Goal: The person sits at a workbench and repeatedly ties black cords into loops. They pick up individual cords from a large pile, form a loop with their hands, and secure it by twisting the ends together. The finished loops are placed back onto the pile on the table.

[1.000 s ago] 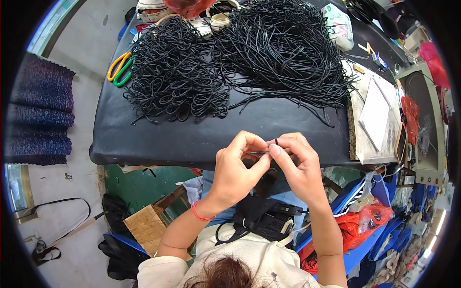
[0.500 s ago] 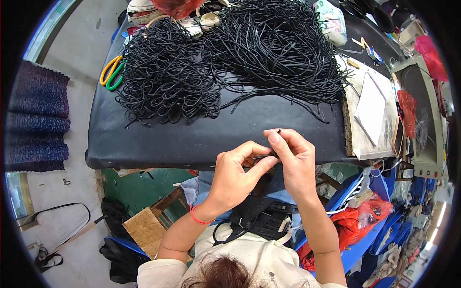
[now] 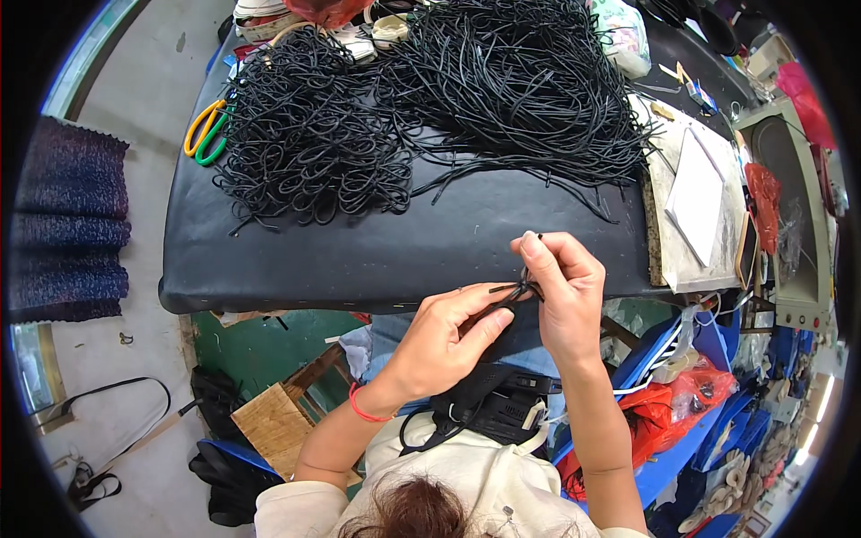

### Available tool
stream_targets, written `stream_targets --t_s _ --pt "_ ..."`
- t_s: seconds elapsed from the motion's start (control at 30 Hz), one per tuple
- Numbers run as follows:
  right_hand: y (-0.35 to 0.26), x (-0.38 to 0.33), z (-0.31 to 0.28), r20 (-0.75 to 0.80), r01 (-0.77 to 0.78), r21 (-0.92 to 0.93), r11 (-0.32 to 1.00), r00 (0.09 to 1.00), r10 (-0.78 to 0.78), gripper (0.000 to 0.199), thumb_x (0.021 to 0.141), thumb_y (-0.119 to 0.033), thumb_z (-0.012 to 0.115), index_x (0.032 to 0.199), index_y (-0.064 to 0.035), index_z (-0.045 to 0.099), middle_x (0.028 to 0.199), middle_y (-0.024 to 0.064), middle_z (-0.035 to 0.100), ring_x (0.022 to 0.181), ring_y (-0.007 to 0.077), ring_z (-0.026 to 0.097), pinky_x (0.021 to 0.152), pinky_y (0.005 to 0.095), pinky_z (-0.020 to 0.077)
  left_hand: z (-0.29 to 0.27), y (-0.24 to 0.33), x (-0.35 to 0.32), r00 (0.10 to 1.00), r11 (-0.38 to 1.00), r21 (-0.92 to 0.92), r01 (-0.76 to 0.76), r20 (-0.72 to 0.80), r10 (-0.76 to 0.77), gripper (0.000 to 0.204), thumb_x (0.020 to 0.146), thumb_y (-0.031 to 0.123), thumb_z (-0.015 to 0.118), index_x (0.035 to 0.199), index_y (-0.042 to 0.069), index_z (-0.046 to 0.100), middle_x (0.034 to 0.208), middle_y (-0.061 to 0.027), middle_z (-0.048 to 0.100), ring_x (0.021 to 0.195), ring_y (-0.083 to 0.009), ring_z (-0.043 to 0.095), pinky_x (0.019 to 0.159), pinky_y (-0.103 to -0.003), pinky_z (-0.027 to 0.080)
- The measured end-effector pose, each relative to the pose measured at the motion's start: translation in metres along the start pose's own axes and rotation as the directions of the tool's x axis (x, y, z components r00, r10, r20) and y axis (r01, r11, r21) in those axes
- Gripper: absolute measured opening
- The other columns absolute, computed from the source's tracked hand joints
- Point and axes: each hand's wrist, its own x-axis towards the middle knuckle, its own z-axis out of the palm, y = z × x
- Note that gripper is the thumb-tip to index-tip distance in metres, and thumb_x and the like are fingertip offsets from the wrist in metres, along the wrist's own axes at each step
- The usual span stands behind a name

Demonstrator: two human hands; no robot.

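Where fingertips nearly met, one black cord [image 3: 525, 287] now shows between them, crossed, apparently a knot tightening. Right hand [image 3: 571, 291]: thumb and forefinger pinching the cord; left hand [image 3: 439, 336]: fingers narrowly parted beside it, grip unclear. Beyond the fingers: looped cords [image 3: 309, 134], loose cords [image 3: 520, 99].

Likely workshop: black cords [image 3: 511, 99] heaped on worktable [image 3: 359, 260], scissors [image 3: 207, 133] alongside.
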Motion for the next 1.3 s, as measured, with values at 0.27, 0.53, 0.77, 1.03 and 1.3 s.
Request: stream_targets --t_s 0.27,0.53,0.77,1.03,1.3 --pt "-0.006 0.002 0.001 -0.016 -0.058 0.084 0.995 0.998 0.06 0.014 0.085 -0.012 0.063 0.09 0.0009 0.062 0.075 -0.0017 0.058 0.066 0.0012 0.049 0.057 0.016 0.0404 0.001 -0.008 0.006 0.988 0.959 -0.271 0.078 -0.105 -0.11 0.018 0.089 0.013 0.057 0.096 -0.002 0.06 0.08 -0.0014 0.062 0.072 -0.0047 0.056 0.065 -0.021 0.047" --pt "-0.012 -0.011 -0.015 0.271 -0.13 -0.056 0.99 0.952 0.141 0.012 0.084 -0.007 0.062 0.092 0.0019 0.061 0.081 0.0004 0.059 0.072 0.0052 0.052 0.064 0.0193 0.0425 -0.008 -0.009 0.006 0.989 0.967 -0.241 0.085 -0.095 -0.111 0.018 0.089 0.016 0.058 0.093 -0.001 0.06 0.078 0.0007 0.06 0.07 -0.0035 0.053 0.062 -0.019 0.044" --pt "-0.017 -0.002 -0.03 0.413 0.046 -0.307 0.951 0.906 0.089 0.013 0.083 -0.003 0.058 0.093 0.0052 0.059 0.08 0.0025 0.05 0.067 0.0056 0.045 0.057 0.0201 0.0367 -0.012 -0.007 0.007 0.987 0.947 -0.28 0.158 0.016 -0.16 0.017 0.089 0.016 0.057 0.092 0.0 0.061 0.078 -0.0002 0.06 0.066 -0.0033 0.049 0.06 -0.018 0.042" --pt "-0.016 -0.005 -0.032 0.335 -0.092 -0.221 0.971 0.928 0.164 0.015 0.086 -0.012 0.058 0.09 0.0024 0.061 0.08 0.0002 0.054 0.067 0.0042 0.045 0.059 0.0193 0.0372 -0.004 -0.015 0.007 0.988 0.964 -0.222 0.145 -0.013 -0.151 0.019 0.089 0.019 0.056 0.092 0.0 0.06 0.074 0.0002 0.059 0.067 -0.0039 0.05 0.059 -0.019 0.042" --pt "-0.005 -0.011 -0.014 0.074 0.118 -0.353 0.928 0.992 -0.098 0.024 0.087 -0.017 0.06 0.072 0.0022 0.059 0.064 0.0017 0.052 0.058 0.0047 0.047 0.054 0.0186 0.0387 0.007 -0.012 0.004 0.996 0.982 -0.173 0.081 -0.033 -0.088 0.015 0.088 0.012 0.057 0.089 -0.002 0.06 0.072 -0.0007 0.058 0.064 -0.0045 0.05 0.057 -0.021 0.041"
